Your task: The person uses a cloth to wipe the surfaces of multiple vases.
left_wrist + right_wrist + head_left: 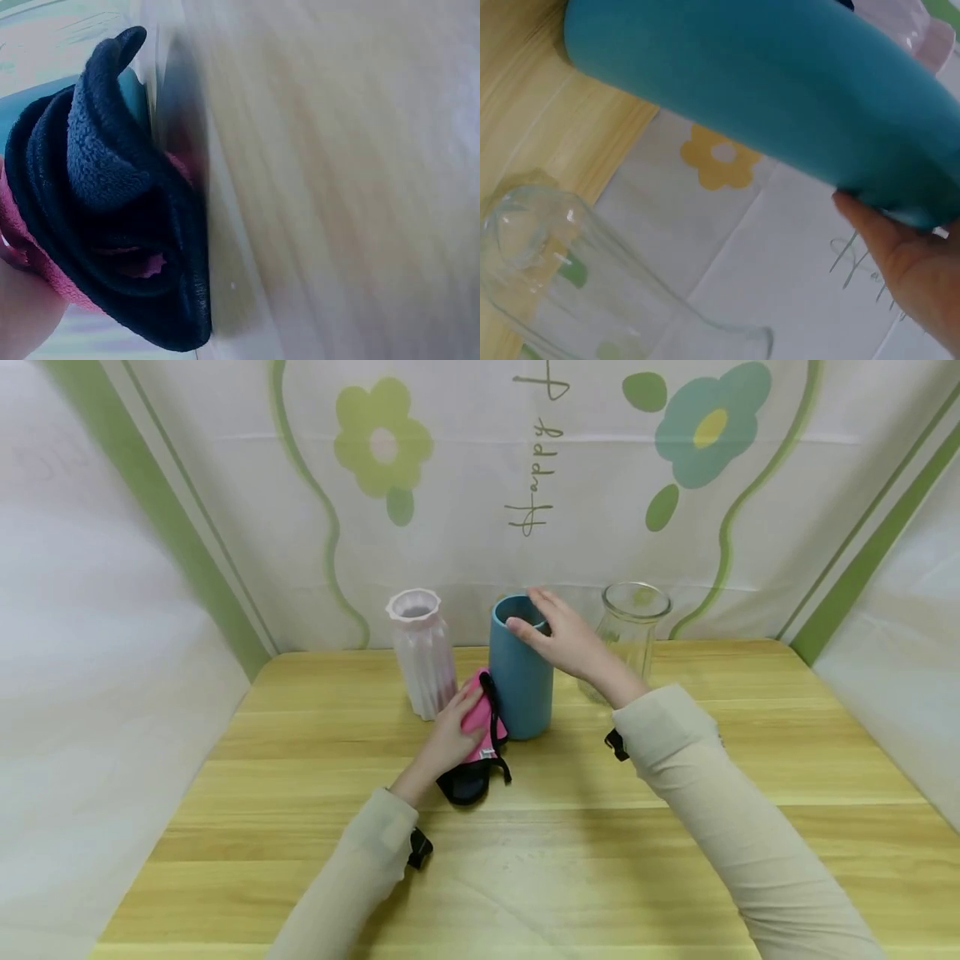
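Note:
A tall blue vase (pixel 521 681) stands upright on the table in the head view. My right hand (pixel 561 635) grips it at its top rim, and the right wrist view shows fingers against the vase's side (pixel 750 82). Low on the vase's left, my left hand (pixel 450 739) holds a folded pink and black cloth (pixel 480 727) with a dark edging. In the left wrist view, the cloth's black edges and grey-blue fleecy side (pixel 105 165) show in layers, close to the tabletop. Part of the cloth is hidden by the left hand.
Left of the blue vase is a pale pink-white fluted vase (pixel 425 660). A clear glass vase (pixel 637 627) stands to its right, partly behind the right arm. The wooden table (pixel 525 877) meets a white printed curtain (pixel 480 477) at the back.

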`<state>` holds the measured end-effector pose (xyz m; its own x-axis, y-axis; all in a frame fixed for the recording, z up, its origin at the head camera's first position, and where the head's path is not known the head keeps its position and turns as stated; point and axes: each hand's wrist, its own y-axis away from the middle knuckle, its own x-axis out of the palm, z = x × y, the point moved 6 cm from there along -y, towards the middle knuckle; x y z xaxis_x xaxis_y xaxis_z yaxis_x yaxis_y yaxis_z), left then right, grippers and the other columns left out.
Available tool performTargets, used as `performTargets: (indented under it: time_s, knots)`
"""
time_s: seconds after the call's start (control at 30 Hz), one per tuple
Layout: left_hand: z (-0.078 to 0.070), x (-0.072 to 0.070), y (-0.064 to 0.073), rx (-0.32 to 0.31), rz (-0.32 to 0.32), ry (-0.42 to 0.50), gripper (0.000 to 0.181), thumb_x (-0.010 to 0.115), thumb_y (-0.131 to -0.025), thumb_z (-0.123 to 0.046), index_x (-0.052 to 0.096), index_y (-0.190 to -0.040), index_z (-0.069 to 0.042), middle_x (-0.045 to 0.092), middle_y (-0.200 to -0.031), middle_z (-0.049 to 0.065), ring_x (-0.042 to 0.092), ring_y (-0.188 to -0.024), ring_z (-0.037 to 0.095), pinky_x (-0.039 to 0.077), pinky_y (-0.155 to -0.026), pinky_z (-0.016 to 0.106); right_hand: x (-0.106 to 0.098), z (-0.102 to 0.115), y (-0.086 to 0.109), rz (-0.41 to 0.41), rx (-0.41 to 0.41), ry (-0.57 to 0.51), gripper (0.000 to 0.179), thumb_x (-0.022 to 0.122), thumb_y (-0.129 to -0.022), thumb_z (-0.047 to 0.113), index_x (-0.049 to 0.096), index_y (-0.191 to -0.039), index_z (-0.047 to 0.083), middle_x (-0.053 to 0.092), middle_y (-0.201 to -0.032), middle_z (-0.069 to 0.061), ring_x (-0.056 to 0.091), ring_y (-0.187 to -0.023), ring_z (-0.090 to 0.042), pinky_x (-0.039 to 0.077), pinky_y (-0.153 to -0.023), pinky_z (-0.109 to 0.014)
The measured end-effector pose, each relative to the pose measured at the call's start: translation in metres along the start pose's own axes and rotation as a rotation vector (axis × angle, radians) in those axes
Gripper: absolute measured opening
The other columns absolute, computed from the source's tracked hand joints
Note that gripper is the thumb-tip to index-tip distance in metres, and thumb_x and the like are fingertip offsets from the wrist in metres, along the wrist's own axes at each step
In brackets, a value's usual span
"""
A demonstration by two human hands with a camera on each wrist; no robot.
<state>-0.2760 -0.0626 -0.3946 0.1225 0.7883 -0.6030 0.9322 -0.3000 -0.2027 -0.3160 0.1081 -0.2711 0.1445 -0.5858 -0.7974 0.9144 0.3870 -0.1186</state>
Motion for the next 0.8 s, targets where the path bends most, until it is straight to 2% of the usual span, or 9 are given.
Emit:
performTargets:
  time_s: [0.13,0.3,0.4,0.6,0.7,0.8]
  knots:
    - [-0.006,-0.006,-0.002,0.017,-0.026,0.002,0.068,0.065,-0.084,-0.001,0.038,-0.146,-0.007,0.027,-0.156,0.019,0.027,-0.143,0.04,0.03,-0.113,0.056,-0.004,-0.005,-0.003,0.023,-0.071,-0.081,0.067,0.031,-0.101,0.048,0.015,-0.154,0.01,0.014,-0.161,-0.012,0.011,-0.15,-0.029,0.012,-0.122,-0.049]
    - [-0.023,-0.014,-0.006,0.057,-0.072,0.054,0.07,0.064,-0.088,-0.008,0.034,-0.149,-0.019,0.025,-0.159,0.011,0.029,-0.143,0.035,0.031,-0.113,0.056,-0.005,-0.009,-0.002,0.045,-0.089,-0.1,0.062,0.035,-0.102,0.037,0.012,-0.154,0.01,0.011,-0.162,-0.014,0.009,-0.15,-0.029,0.012,-0.122,-0.049]
    - [-0.036,-0.018,-0.006,0.107,-0.109,0.078,0.07,0.063,-0.088,-0.007,0.033,-0.15,-0.019,0.024,-0.159,0.01,0.03,-0.143,0.035,0.037,-0.11,0.055,-0.004,-0.008,-0.001,0.046,-0.081,-0.085,0.064,0.036,-0.102,0.04,0.012,-0.154,0.011,0.01,-0.162,-0.013,0.008,-0.15,-0.03,0.013,-0.122,-0.049]
    - [-0.056,-0.031,-0.007,0.233,-0.218,0.055,0.066,0.062,-0.084,0.002,0.04,-0.145,-0.007,0.03,-0.155,0.02,0.033,-0.141,0.039,0.042,-0.105,0.053,-0.002,-0.004,0.001,0.024,-0.053,-0.02,0.074,0.033,-0.099,0.055,0.012,-0.154,0.011,0.011,-0.162,-0.011,0.01,-0.15,-0.029,0.015,-0.121,-0.049]
    - [-0.061,-0.036,-0.009,0.26,-0.247,0.026,0.064,0.063,-0.082,0.004,0.043,-0.143,-0.004,0.032,-0.153,0.023,0.034,-0.14,0.041,0.041,-0.105,0.054,0.001,-0.001,0.001,0.005,-0.044,0.023,0.079,0.031,-0.096,0.061,0.013,-0.154,0.01,0.012,-0.162,-0.012,0.011,-0.15,-0.031,0.016,-0.121,-0.05]
    - [-0.062,-0.037,-0.01,0.249,-0.23,0.002,0.065,0.063,-0.083,0.002,0.042,-0.144,-0.006,0.029,-0.155,0.021,0.032,-0.141,0.041,0.041,-0.105,0.055,0.003,0.003,0.002,-0.008,-0.031,0.043,0.08,0.031,-0.096,0.061,0.013,-0.154,0.01,0.013,-0.161,-0.013,0.011,-0.15,-0.031,0.016,-0.12,-0.051]
